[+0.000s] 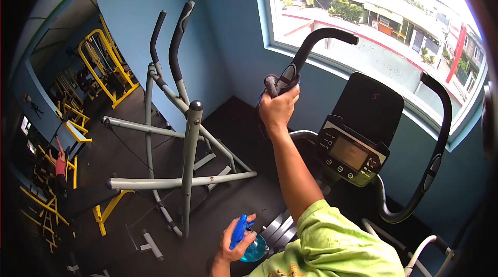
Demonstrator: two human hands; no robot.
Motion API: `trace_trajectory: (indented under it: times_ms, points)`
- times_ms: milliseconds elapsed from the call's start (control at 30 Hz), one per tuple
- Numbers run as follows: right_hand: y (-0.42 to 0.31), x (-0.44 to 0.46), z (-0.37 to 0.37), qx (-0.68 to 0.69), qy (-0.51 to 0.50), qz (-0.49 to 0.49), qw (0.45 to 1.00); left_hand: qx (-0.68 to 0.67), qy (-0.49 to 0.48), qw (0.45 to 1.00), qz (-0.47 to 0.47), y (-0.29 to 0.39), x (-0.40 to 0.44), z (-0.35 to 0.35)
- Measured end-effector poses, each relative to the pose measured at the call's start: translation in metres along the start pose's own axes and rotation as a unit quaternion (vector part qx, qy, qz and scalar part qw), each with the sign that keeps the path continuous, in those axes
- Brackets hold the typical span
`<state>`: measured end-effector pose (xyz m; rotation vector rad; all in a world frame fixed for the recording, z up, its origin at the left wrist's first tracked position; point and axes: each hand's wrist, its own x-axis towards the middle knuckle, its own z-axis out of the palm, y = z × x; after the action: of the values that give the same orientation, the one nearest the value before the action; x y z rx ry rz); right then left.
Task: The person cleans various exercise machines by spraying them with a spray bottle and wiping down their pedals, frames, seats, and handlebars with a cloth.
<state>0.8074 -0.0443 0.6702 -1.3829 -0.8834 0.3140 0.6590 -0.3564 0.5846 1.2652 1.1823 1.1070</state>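
My left hand is wrapped round the neck of a spray bottle with a blue trigger head and blue liquid, low in the view. My right hand reaches up and presses a dark grey cloth round the left upright handlebar of an elliptical machine. The fingers are partly hidden behind the cloth and bar. To the right of that hand is the machine's console, with a dark screen and a black panel above it. The other handlebar curves up at the right.
A grey air-walker frame stands to the left on the black floor. Yellow gym machines and a person in a pink top are at the far left. A window and blue walls lie beyond the elliptical.
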Motion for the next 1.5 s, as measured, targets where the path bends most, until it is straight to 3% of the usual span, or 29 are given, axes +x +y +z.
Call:
trace_trajectory:
  times_ms: [167, 267, 300, 400, 500, 667, 733, 800, 867, 933, 1033, 1067, 1133, 1167, 1200, 1267, 1333, 1400, 1433, 1500]
  points:
    - [-0.051, 0.063, -0.007, -0.155, 0.045, 0.006, 0.987, -0.030, 0.023, 0.999, 0.019, 0.006, -0.018, 0.000]
    - [-0.071, 0.088, -0.009, -0.135, 0.033, 0.034, 0.990, -0.047, 0.036, 0.998, 0.017, -0.002, -0.039, -0.009]
    - [-0.060, 0.082, -0.004, -0.127, 0.063, -0.013, 0.990, -0.042, 0.038, 0.998, -0.006, -0.005, -0.040, -0.011]
    - [-0.052, 0.045, -0.007, -0.184, 0.018, -0.041, 0.982, -0.009, -0.003, 1.000, 0.010, -0.011, -0.028, -0.005]
    - [-0.048, 0.084, -0.001, -0.175, 0.034, -0.032, 0.983, 0.007, -0.044, 0.998, 0.037, 0.004, -0.010, 0.008]
    - [-0.114, 0.136, -0.053, -0.162, 0.130, -0.214, 0.954, -0.077, -0.048, 0.995, 0.040, 0.016, 0.003, 0.018]
    - [-0.124, 0.146, -0.062, -0.186, 0.111, -0.407, 0.887, -0.067, -0.050, 0.996, 0.043, 0.010, 0.010, 0.024]
    - [-0.130, 0.141, -0.071, -0.300, -0.123, -0.463, 0.825, -0.053, -0.069, 0.995, 0.049, 0.008, 0.015, 0.028]
    - [-0.123, 0.140, -0.076, -0.473, -0.342, -0.480, 0.655, -0.047, -0.074, 0.995, 0.044, 0.010, 0.018, 0.031]
    - [-0.087, 0.152, -0.072, -0.494, -0.416, -0.507, 0.570, -0.046, -0.074, 0.995, 0.047, 0.013, 0.024, 0.034]
    - [-0.082, 0.175, -0.071, -0.513, -0.366, -0.541, 0.557, -0.069, -0.062, 0.995, 0.049, 0.013, 0.028, 0.036]
    - [-0.090, 0.178, -0.076, -0.511, -0.329, -0.547, 0.575, -0.065, -0.058, 0.995, 0.046, 0.010, 0.027, 0.036]
    - [-0.108, 0.181, -0.079, -0.576, -0.237, -0.467, 0.628, -0.064, -0.050, 0.996, 0.038, 0.005, 0.023, 0.033]
    - [-0.107, 0.179, -0.075, -0.578, -0.237, -0.445, 0.642, -0.073, -0.040, 0.996, 0.039, 0.003, 0.022, 0.032]
    - [-0.096, 0.178, -0.065, -0.588, -0.231, -0.498, 0.594, -0.081, -0.033, 0.995, 0.042, 0.003, 0.023, 0.034]
    - [-0.096, 0.152, -0.060, -0.597, -0.347, -0.534, 0.488, -0.086, -0.033, 0.995, 0.045, 0.006, 0.028, 0.039]
    - [-0.089, 0.161, -0.062, -0.568, -0.376, -0.536, 0.498, -0.086, -0.037, 0.994, 0.050, 0.012, 0.036, 0.042]
    - [-0.090, 0.184, -0.076, -0.531, -0.319, -0.554, 0.556, -0.063, -0.040, 0.995, 0.061, 0.018, 0.043, 0.045]
    - [-0.092, 0.196, -0.085, -0.563, -0.236, -0.533, 0.586, -0.064, -0.042, 0.995, 0.062, 0.020, 0.045, 0.046]
    - [-0.107, 0.217, -0.106, -0.552, -0.235, -0.388, 0.700, -0.079, -0.032, 0.994, 0.067, 0.023, 0.048, 0.048]
